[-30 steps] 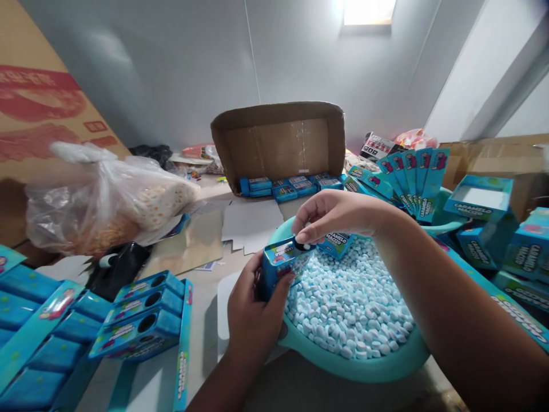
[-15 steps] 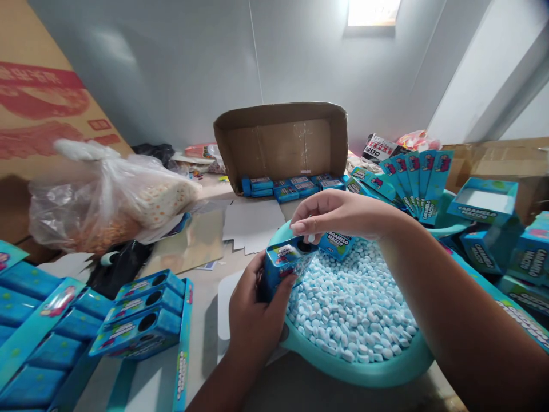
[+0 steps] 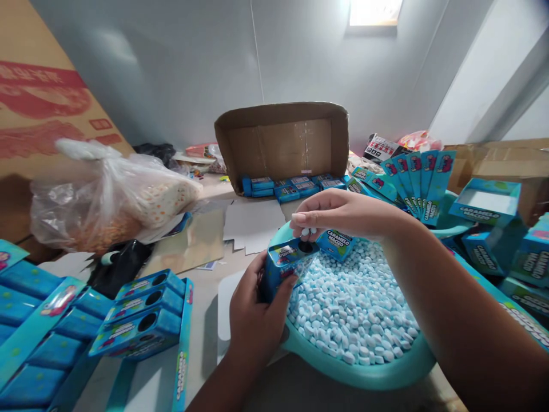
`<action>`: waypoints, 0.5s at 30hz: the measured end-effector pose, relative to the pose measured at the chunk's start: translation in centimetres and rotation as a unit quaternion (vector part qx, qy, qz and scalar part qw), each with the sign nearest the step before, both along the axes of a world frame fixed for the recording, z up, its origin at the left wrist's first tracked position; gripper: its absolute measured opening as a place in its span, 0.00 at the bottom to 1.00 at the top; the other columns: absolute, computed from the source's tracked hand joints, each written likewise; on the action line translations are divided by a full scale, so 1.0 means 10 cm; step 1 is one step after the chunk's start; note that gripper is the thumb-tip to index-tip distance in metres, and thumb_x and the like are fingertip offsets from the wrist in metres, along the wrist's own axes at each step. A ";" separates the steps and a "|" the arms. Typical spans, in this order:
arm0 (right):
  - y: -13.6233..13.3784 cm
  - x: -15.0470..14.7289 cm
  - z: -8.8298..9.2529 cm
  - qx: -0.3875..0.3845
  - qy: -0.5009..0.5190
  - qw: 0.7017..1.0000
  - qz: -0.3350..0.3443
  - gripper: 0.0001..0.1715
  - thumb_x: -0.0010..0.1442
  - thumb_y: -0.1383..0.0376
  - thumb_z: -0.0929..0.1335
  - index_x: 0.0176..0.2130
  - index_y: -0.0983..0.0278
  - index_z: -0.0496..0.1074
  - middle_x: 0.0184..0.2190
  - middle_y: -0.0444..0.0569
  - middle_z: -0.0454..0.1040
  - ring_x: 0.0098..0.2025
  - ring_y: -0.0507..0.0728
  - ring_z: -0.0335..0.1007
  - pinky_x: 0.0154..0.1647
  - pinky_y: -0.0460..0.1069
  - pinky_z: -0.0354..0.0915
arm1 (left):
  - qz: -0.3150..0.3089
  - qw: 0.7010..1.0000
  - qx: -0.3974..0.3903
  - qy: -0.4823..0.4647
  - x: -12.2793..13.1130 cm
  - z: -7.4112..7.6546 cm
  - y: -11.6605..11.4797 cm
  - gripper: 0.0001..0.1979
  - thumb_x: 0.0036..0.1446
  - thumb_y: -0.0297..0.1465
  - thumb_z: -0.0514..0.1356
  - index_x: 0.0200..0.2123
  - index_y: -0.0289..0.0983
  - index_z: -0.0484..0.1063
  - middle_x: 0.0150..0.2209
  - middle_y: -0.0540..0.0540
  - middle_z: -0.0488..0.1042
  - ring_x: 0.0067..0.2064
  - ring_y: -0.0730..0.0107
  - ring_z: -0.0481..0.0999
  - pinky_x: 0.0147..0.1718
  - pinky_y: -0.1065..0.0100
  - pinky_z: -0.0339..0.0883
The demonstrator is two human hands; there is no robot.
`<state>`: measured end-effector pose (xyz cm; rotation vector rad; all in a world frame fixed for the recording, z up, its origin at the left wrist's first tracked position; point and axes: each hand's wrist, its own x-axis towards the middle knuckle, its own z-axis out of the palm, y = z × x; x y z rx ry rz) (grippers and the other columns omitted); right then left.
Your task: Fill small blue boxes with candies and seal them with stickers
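While a blue box (image 3: 286,258) is sitting in the gripping left hand (image 3: 257,313), hole upward, the right hand (image 3: 337,212) is pinching pale candies (image 3: 305,232) just above. Off-centre release could be scattering some. Right of the left hand, the basin rim (image 3: 360,376) is curving close; leftward, a tabletop (image 3: 201,286) strip is leaving narrow room.

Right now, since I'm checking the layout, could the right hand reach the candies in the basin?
Probably yes: the candies lie mostly uncovered close to the right hand, though it holds a few and a blue carton seems to cover some.
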<state>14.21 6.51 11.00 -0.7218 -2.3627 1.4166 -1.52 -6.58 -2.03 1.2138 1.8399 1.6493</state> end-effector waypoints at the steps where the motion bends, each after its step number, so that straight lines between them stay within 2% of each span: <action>1: 0.00 0.00 0.01 0.002 -0.001 1.000 0.000 0.26 0.58 0.44 0.70 0.40 0.63 0.79 0.35 0.50 0.79 0.39 0.56 0.74 0.40 0.49 0.69 | -0.002 1.000 0.003 -0.001 0.00 -0.01 0.00 0.29 0.49 0.45 0.67 0.55 0.46 0.70 0.49 0.45 0.77 0.50 0.55 0.77 0.53 0.49 0.71; 7: -0.03 0.01 0.03 0.029 -0.011 1.000 0.000 0.26 0.59 0.44 0.69 0.38 0.63 0.80 0.35 0.50 0.79 0.37 0.55 0.74 0.40 0.49 0.68 | -0.013 1.000 0.008 0.000 0.00 -0.02 0.01 0.29 0.50 0.44 0.67 0.55 0.45 0.69 0.49 0.44 0.78 0.49 0.57 0.78 0.52 0.51 0.72; 15: -0.03 -0.05 0.01 -0.027 0.057 0.997 -0.033 0.30 0.58 0.42 0.69 0.37 0.65 0.80 0.35 0.52 0.80 0.37 0.55 0.74 0.41 0.49 0.68 | -0.009 1.000 -0.009 0.010 0.00 0.02 0.00 0.29 0.50 0.46 0.66 0.55 0.45 0.69 0.49 0.44 0.78 0.49 0.55 0.77 0.53 0.50 0.70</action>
